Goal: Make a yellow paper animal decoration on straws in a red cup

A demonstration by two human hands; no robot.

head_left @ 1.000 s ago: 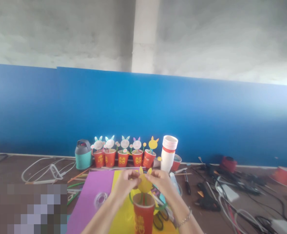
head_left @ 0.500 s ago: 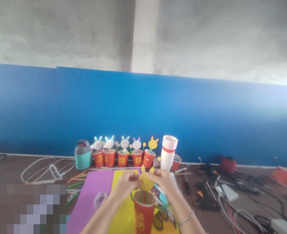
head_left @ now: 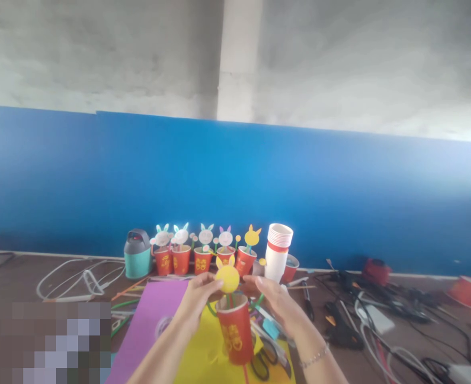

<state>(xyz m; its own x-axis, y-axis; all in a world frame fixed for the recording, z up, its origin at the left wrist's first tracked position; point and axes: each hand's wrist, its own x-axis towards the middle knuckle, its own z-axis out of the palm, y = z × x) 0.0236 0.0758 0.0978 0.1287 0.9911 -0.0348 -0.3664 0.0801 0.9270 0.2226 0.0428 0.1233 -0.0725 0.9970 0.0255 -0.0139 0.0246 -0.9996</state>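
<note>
A yellow paper head with two ears (head_left: 228,278) stands on a stem in a red paper cup (head_left: 235,330), which is tilted above a yellow sheet (head_left: 201,346). Green arms stick out at both sides of the cup. My left hand (head_left: 197,298) pinches the left edge of the yellow head between thumb and fingers. To the right of the head, my right hand (head_left: 275,300) has its fingers stretched out and apart from the head, beside the green arm on that side.
Several red cups with paper animal heads (head_left: 202,261) line the back. White stacked cups (head_left: 278,253) stand right of them, a teal container (head_left: 137,256) left. Black scissors (head_left: 265,362) lie near the cup; a glue gun (head_left: 341,328) and cables lie right.
The cup with its yellow head has shifted left and up and now tilts. My right hand has let go of the head and opened; my left hand still holds it.
</note>
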